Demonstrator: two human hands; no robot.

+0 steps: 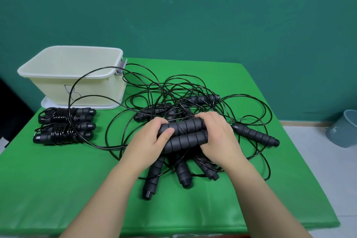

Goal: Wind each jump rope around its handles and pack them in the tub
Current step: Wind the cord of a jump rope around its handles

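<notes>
Two black ribbed handles (185,131) of one jump rope lie side by side over the table's middle. My left hand (152,139) grips their left ends and my right hand (214,137) grips their right ends. Beneath them spreads a tangle of thin black cords (173,87) with several loose handles (255,134). Two wound rope bundles (65,124) lie at the left, in front of the cream tub (77,81), which stands at the back left and shows nothing inside.
A green cloth (77,179) covers the table. The tub stands on a white lid (46,103). One cord loops up over the tub's front rim. A grey bucket (345,127) stands on the floor at the right, past the table's edge.
</notes>
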